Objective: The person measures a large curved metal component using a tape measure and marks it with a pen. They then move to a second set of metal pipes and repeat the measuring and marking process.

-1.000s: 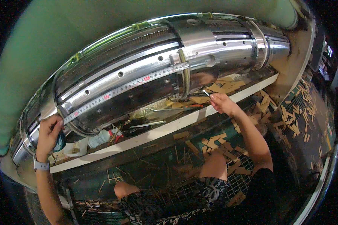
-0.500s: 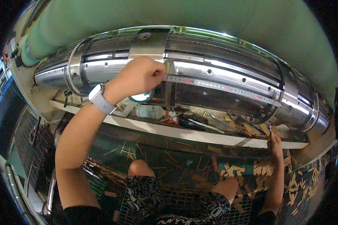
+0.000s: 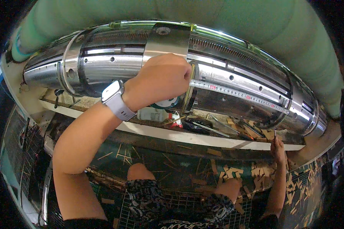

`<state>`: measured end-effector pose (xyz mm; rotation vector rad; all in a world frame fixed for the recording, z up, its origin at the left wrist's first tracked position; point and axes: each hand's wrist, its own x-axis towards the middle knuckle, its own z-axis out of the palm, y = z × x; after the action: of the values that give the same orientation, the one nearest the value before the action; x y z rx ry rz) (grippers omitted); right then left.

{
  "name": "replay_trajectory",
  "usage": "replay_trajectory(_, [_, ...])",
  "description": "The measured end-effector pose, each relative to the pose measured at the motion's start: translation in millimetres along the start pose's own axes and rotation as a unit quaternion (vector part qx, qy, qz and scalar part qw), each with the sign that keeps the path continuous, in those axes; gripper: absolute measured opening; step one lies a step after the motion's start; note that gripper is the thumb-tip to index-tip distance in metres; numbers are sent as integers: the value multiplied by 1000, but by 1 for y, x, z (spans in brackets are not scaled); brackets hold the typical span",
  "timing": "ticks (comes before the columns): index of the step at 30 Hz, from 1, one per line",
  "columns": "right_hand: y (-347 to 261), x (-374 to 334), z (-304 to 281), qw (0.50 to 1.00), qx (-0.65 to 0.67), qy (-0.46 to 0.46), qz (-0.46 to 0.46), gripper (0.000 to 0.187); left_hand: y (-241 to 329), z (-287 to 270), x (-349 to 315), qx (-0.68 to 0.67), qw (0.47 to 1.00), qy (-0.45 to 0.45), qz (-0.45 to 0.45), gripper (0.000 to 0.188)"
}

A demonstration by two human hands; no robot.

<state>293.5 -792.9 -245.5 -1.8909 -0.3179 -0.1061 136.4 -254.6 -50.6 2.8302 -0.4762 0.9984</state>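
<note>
In front of me lies a long shiny metal cylinder [image 3: 210, 72] with holes, slots and dark collars. My left hand [image 3: 166, 74], a watch on its wrist, is closed at the cylinder's middle on a tape measure [image 3: 237, 92]. The white blade runs from that hand along the cylinder to the right collar [image 3: 288, 99]. A round teal-rimmed piece [image 3: 168, 103] shows partly beneath the hand; I cannot tell whether it is the tape's case. Low on the right, my right hand [image 3: 279, 150] grips a thin metal tool [image 3: 275, 134], pointing up below the cylinder.
A large green roller [image 3: 233, 13] spans the back. Under the cylinder, a pale ledge [image 3: 202, 136] carries a whitish bottle [image 3: 151, 114], metal rods and wood scraps. Wooden pieces [image 3: 233, 173] litter the floor and grating around my knees. A steel plate [image 3: 166, 44] wraps the cylinder's upper middle.
My view has shifted closer to the cylinder. My left hand appears farther right with the tape still in it; my right hand stays low with the thin tool.
</note>
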Motion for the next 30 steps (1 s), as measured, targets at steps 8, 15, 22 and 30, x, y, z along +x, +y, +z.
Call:
replay_trajectory(8, [-5,-1,4,996,-62,34,55,37,-3,-5,6,-17,998,-56,-21,14])
replay_trajectory(15, [9,3,-7,997,-62,33,36,38,-1,-9,16,-29,987,-143,-69,16])
replay_trajectory(22, [-5,1,2,998,-27,-8,53,40,-2,-13,20,-33,980,-179,-81,16])
replay_trajectory(30, [15,4,-9,998,-33,16,45,38,-5,-8,17,-44,990,-126,-41,16])
